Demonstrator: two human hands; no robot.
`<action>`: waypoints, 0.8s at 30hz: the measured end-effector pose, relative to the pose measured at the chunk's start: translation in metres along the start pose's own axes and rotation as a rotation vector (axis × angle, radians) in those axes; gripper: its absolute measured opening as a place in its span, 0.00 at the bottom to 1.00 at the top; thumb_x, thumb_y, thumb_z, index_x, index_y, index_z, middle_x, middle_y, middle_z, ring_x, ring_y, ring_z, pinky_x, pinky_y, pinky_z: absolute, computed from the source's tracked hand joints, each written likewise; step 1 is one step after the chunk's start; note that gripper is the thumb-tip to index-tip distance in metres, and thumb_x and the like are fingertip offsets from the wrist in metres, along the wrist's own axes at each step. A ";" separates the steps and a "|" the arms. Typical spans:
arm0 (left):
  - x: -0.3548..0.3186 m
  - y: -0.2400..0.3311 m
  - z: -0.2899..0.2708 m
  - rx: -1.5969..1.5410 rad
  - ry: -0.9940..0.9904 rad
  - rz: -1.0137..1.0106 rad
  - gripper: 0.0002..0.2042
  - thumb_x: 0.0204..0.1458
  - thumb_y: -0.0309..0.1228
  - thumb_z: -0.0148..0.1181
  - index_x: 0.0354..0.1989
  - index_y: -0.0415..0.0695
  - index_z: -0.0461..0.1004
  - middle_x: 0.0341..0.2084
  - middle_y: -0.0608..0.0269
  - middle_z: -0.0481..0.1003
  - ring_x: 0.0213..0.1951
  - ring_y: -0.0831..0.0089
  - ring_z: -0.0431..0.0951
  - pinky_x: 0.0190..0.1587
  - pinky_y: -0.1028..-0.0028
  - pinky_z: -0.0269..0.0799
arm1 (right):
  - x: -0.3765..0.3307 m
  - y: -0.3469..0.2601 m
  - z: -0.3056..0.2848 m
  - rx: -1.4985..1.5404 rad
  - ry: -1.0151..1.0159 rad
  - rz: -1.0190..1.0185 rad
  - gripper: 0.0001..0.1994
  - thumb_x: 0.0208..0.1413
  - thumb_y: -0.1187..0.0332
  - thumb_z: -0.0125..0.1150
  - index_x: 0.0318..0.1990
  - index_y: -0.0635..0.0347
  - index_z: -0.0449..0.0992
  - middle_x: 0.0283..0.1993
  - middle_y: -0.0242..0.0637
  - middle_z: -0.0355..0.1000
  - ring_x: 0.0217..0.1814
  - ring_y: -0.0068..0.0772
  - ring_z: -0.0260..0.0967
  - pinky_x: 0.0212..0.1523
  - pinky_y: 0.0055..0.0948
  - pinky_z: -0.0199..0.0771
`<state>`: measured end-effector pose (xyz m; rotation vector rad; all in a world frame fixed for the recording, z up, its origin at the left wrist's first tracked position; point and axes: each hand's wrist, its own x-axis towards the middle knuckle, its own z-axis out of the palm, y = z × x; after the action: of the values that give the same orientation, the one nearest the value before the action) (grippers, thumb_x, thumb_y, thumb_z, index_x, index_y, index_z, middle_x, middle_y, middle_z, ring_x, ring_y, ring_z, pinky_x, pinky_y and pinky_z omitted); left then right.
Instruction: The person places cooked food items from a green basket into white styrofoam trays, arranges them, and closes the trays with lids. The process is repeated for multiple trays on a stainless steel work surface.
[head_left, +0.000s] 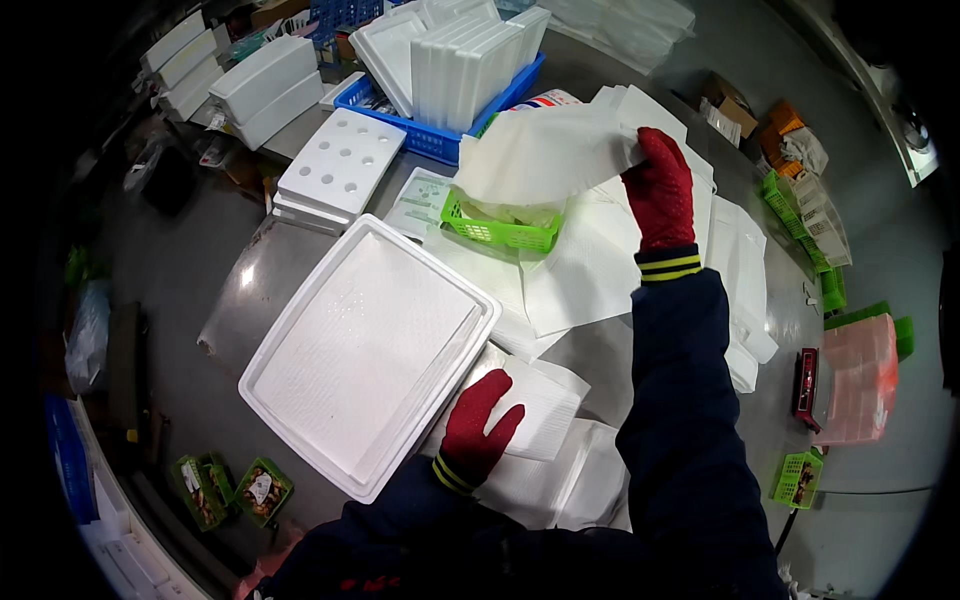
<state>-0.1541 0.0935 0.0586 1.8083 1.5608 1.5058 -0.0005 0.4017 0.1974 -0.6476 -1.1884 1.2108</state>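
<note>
My right hand, in a red glove, is closed on the edge of a white paper sheet. The sheet hangs above a small green basket and hides part of its inside. More white sheets lie spread beneath and around it. My left hand, also red-gloved, has its thumb and fingers apart beside the near right rim of a white foam box. That box is lined with white paper. Under and next to my left hand lie stacked white sheets.
At the back, a blue crate holds several upright foam lids. Foam panels with holes are stacked left of it. Wrapped white stacks line the right side. Green baskets stand low at the left; a red scale-like device sits right.
</note>
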 end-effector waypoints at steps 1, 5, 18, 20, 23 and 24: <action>0.011 0.014 -0.006 -0.126 0.046 -0.127 0.25 0.39 0.18 0.65 0.51 0.35 0.69 0.50 0.48 0.70 0.49 0.57 0.74 0.49 0.64 0.73 | -0.013 -0.011 -0.002 -0.134 -0.075 -0.115 0.12 0.50 0.72 0.62 0.43 0.61 0.76 0.39 0.35 0.72 0.41 0.28 0.68 0.45 0.27 0.69; 0.034 0.030 -0.018 -0.782 -0.011 -0.453 0.41 0.40 0.22 0.68 0.64 0.38 0.53 0.62 0.53 0.58 0.61 0.62 0.61 0.62 0.63 0.58 | -0.083 -0.061 -0.005 0.114 -0.750 0.048 0.06 0.46 0.75 0.65 0.33 0.63 0.77 0.37 0.39 0.73 0.43 0.34 0.69 0.45 0.32 0.69; -0.007 -0.025 0.030 -0.922 -0.198 -0.555 0.19 0.47 0.31 0.65 0.46 0.35 0.71 0.36 0.50 0.75 0.39 0.55 0.76 0.37 0.67 0.74 | -0.183 -0.031 0.024 -0.279 -1.518 0.634 0.19 0.52 0.73 0.63 0.53 0.60 0.72 0.43 0.36 0.75 0.44 0.30 0.70 0.49 0.28 0.70; -0.022 -0.040 0.033 -0.739 -0.057 -0.558 0.15 0.49 0.30 0.62 0.44 0.35 0.73 0.34 0.49 0.76 0.35 0.56 0.78 0.36 0.68 0.74 | -0.147 -0.010 0.015 -0.155 -0.903 0.804 0.17 0.52 0.71 0.64 0.49 0.65 0.74 0.38 0.35 0.75 0.36 0.24 0.71 0.39 0.24 0.72; -0.019 -0.026 0.025 -0.466 -0.088 -0.419 0.13 0.51 0.25 0.59 0.45 0.37 0.73 0.35 0.49 0.76 0.36 0.59 0.78 0.37 0.69 0.74 | -0.085 0.063 -0.027 -0.694 -0.144 0.362 0.17 0.49 0.69 0.63 0.46 0.68 0.75 0.30 0.37 0.76 0.30 0.25 0.71 0.32 0.25 0.71; -0.022 -0.028 0.028 -0.443 -0.094 -0.423 0.13 0.49 0.24 0.59 0.44 0.37 0.74 0.35 0.48 0.76 0.35 0.57 0.78 0.35 0.68 0.74 | -0.071 0.088 -0.046 -0.834 -0.030 0.272 0.21 0.46 0.66 0.65 0.48 0.67 0.74 0.33 0.39 0.76 0.30 0.26 0.71 0.33 0.25 0.72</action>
<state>-0.1417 0.0949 0.0148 1.1973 1.3244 1.3970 0.0168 0.3700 0.0813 -1.4472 -1.6735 0.9060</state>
